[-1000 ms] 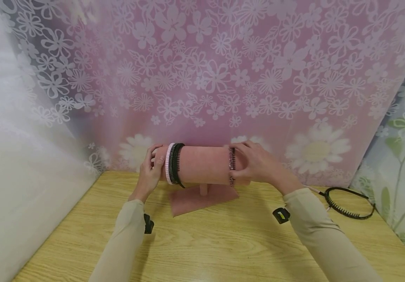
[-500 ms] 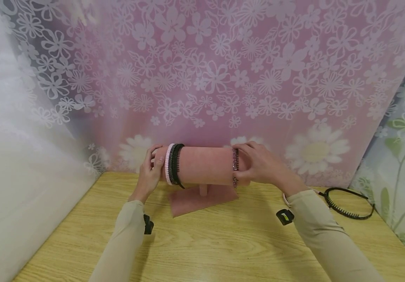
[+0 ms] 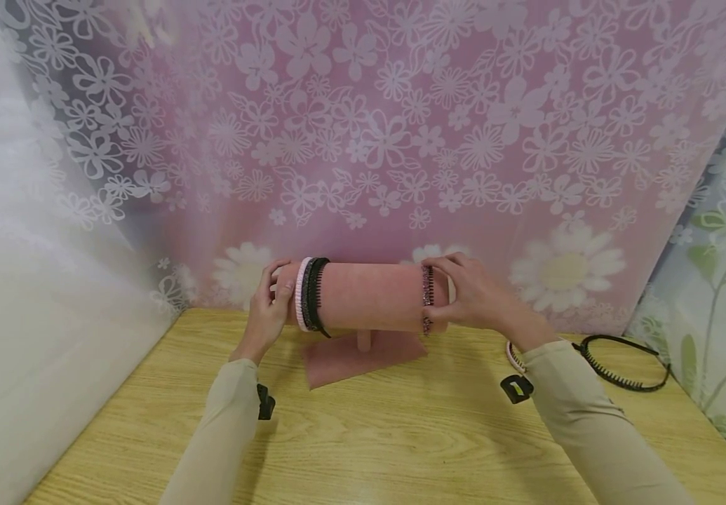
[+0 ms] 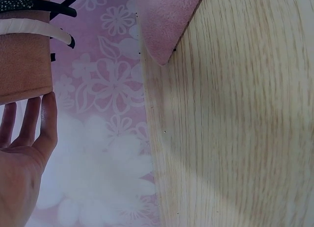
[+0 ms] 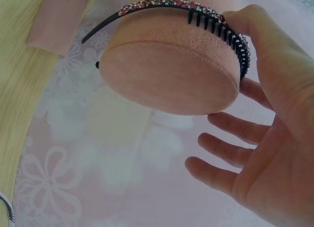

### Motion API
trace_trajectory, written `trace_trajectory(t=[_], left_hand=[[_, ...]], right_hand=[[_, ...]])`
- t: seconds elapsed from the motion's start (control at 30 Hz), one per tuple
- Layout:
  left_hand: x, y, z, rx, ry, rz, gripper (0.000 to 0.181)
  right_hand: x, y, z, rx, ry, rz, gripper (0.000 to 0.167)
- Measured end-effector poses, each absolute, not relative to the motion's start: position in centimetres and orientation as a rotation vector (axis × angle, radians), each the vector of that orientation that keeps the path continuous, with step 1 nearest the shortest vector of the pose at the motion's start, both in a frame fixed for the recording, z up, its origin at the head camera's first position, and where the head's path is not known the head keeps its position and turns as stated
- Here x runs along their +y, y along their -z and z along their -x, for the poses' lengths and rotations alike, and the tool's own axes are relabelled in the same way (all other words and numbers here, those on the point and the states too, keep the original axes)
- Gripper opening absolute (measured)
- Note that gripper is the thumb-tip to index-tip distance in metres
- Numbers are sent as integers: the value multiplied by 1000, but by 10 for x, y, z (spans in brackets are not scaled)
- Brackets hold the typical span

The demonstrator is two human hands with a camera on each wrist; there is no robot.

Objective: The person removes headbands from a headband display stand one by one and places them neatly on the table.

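Observation:
A pink, fabric-covered headband stand (image 3: pixel 372 298) holds its roll level above a flat base (image 3: pixel 363 361). My left hand (image 3: pixel 264 312) grips the roll's left end, thumb in front and fingertips against the end in the left wrist view. Beside it, a pale pink headband (image 3: pixel 302 294) and dark headbands (image 3: pixel 317 298), one with sparkly stones, sit around the roll. My right hand (image 3: pixel 473 294) pinches a glittery, toothed headband (image 5: pixel 169 2) between thumb and forefinger near the roll's right end. The other right fingers extend below the roll in the right wrist view.
On the wooden table (image 3: pixel 375 442), a black toothed headband (image 3: pixel 628 382) lies at the right. A pale headband (image 3: pixel 514 358) shows partly behind the right sleeve. Floral curtains (image 3: pixel 363 140) hang close behind the stand and on both sides.
The right hand and the glittery headband have slid rightward along the roll toward its end. More of the pale headband on the table now shows. The left hand has stayed in place.

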State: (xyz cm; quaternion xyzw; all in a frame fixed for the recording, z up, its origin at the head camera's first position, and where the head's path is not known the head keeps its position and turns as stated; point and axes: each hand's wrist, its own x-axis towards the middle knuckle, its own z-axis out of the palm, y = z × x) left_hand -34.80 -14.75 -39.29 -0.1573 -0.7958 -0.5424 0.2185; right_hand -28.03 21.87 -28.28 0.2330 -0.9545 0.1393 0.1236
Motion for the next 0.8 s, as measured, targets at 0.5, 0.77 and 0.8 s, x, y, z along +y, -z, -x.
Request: trace_trajectory(t=[0.5, 0.77, 0.8], left_hand=[[-148, 394, 349, -2201, 1497, 444, 48], [-148, 394, 349, -2197, 1498, 451, 47], [-148, 394, 349, -2199, 1496, 450, 47]], right_hand=[[227, 281, 275, -2821, -407, -653, 79], [230, 282, 275, -2840, -389, -633, 82], [231, 283, 275, -2835, -386, -636, 81]])
